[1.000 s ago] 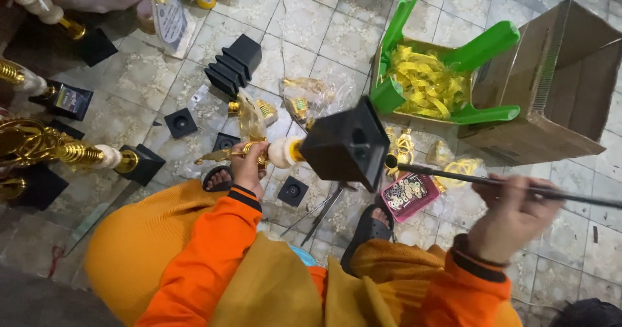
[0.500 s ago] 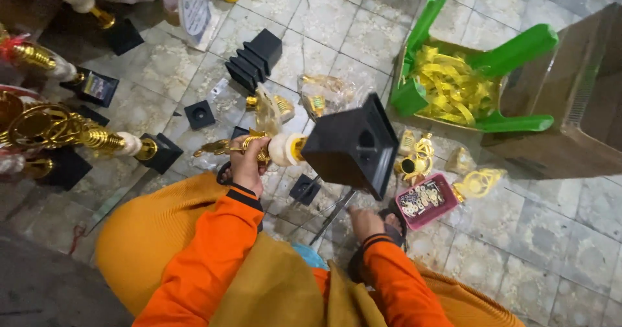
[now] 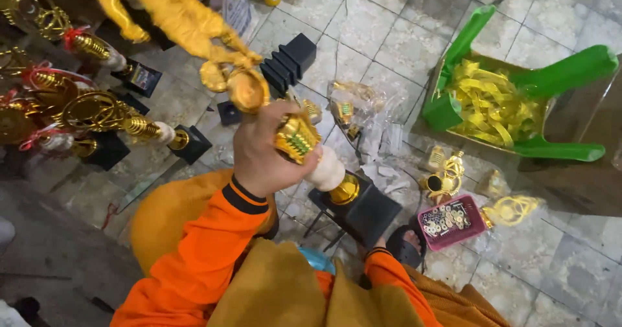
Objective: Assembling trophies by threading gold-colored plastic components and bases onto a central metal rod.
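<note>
Left of you, finished trophies [image 3: 97, 116] crowd the floor; right, a pink tray [image 3: 450, 220] and green stool [image 3: 518, 100] block; far tiles [image 3: 382, 29] lie open.

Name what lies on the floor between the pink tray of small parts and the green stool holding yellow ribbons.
In the head view, a small gold trophy cup piece lies on the tiles between the pink tray and the green stool.

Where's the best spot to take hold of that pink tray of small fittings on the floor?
Grip the pink tray by its long rims, coming straight down from above. It lies flat on the tiles, open-topped and full of loose pieces, so it must stay level. The gold parts beside it crowd its far side.
</note>
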